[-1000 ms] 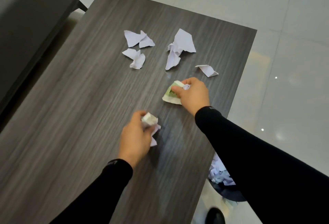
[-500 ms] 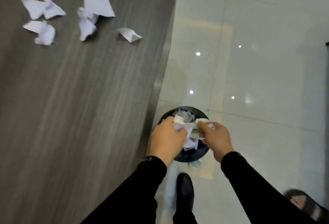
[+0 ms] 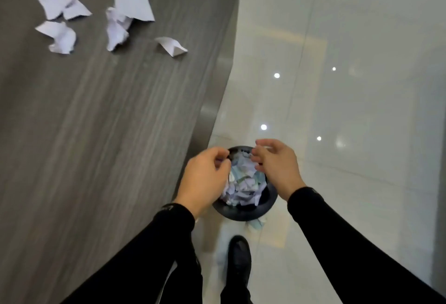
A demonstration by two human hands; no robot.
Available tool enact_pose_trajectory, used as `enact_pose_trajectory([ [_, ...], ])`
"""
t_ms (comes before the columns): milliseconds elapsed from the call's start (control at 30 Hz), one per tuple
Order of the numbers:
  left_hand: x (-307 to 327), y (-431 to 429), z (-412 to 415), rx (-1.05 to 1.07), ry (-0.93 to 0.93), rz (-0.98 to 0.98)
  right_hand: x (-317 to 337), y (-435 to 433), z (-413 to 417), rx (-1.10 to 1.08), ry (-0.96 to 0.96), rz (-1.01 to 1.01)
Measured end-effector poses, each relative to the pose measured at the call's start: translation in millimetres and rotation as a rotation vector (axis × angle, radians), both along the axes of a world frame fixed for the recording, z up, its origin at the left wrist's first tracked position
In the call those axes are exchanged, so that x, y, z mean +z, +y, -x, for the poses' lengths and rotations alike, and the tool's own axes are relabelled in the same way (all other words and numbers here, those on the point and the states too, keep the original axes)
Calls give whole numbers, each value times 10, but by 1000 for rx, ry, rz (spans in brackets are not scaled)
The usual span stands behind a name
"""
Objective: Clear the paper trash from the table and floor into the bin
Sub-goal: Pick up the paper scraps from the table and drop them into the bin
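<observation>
Our left hand and right hand hang loose-fingered, empty, over the full black bin. Next up, we'd best bunch the paper scraps on the table together first, for fewer trips.

Matt wood-grain table, crumpled paper scraps, glossy tiled floor.

Left hand and right hand hide bin edges.

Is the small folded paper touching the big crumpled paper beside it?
Apart. Head view shows bare table between the small folded paper and the big crumpled paper.
</observation>
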State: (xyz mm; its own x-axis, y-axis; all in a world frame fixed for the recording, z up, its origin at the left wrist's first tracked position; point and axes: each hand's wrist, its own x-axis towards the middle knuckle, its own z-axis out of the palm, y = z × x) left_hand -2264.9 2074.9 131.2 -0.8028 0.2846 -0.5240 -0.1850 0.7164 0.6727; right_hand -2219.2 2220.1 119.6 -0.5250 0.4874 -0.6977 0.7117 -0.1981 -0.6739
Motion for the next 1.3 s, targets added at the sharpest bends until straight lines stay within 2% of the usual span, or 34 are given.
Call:
enact_pose_trajectory([
  [133,356,-211,738,206,215,-71,428,-260,854,93,203,-38],
  [267,557,-648,1439,277,273,-14,636,-567,1560,194,258,-129],
  [400,604,-1148,1899,313,300,86,597,-790,2094,430,226,-523],
  [567,520,-1633,2266,380,327,184,332,-916,2439,761,29,-765],
  [767,387,-1788,2722,308,490,222,254,-869,2548,689,59,-656],
  [833,331,-1706,2888,154,473,250,310,-883,2636,638,94,-641],
  [900,252,-1628,2983,-69,395,373,394,-920,2734,570,145,-656],
  [967,175,-1601,3003,-194,410,467,457,-969,2825,483,194,-614],
  [1133,163,-1709,2901,-135,539,366,490,-1235,3032,400,160,-490],
  [1200,254,-1775,2845,-19,602,272,433,-1407,3102,379,118,-412],
  [1300,350,-1822,2900,153,708,233,271,-1593,3143,369,117,-467],
])
